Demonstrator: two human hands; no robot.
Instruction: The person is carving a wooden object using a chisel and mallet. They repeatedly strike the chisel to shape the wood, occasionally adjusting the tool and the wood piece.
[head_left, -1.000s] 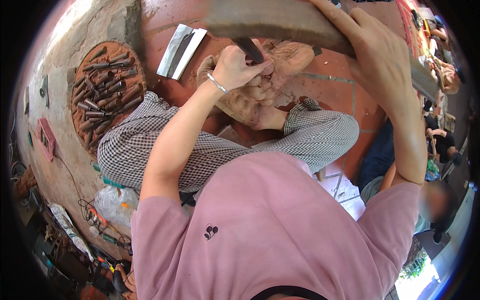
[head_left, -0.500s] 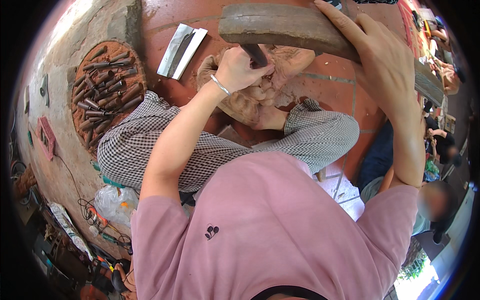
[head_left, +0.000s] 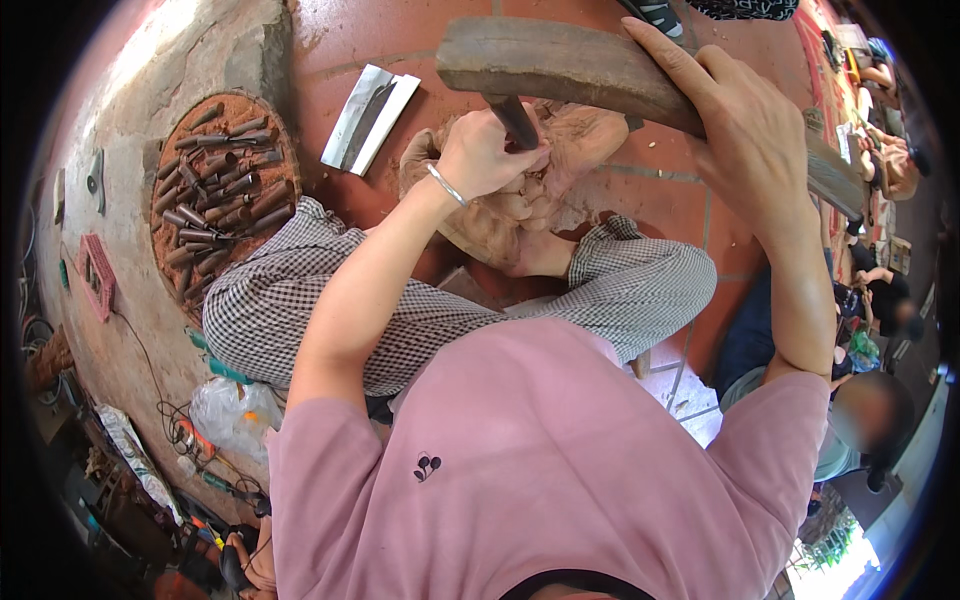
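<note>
Low in front of me sits a brown wood carving (head_left: pixel 500 215) with rounded, lumpy relief, resting by my bare foot. My left hand (head_left: pixel 483 155), with a silver bangle at the wrist, is closed around a dark chisel (head_left: pixel 513 122) standing on the carving. Its cutting tip is hidden by my fingers and the wood. My right hand (head_left: pixel 750 130) grips a long, worn wooden mallet (head_left: pixel 570 62) partway along, index finger stretched over it. The mallet's left end overlaps the chisel's top; whether they touch I cannot tell.
At left, a round tray (head_left: pixel 297 160) of reddish sawdust holds several chisels. A white sheet with a dark strip (head_left: pixel 370 120) lies on the red tile floor (head_left: pixel 660 215). A plastic bag (head_left: pixel 240 412) and cables lie at lower left. Another person (head_left: pixel 845 400) sits at right.
The whole view has shifted slightly. My right hand and the mallet have moved a little to the left; my left hand keeps the chisel at the same spot on the carving.
</note>
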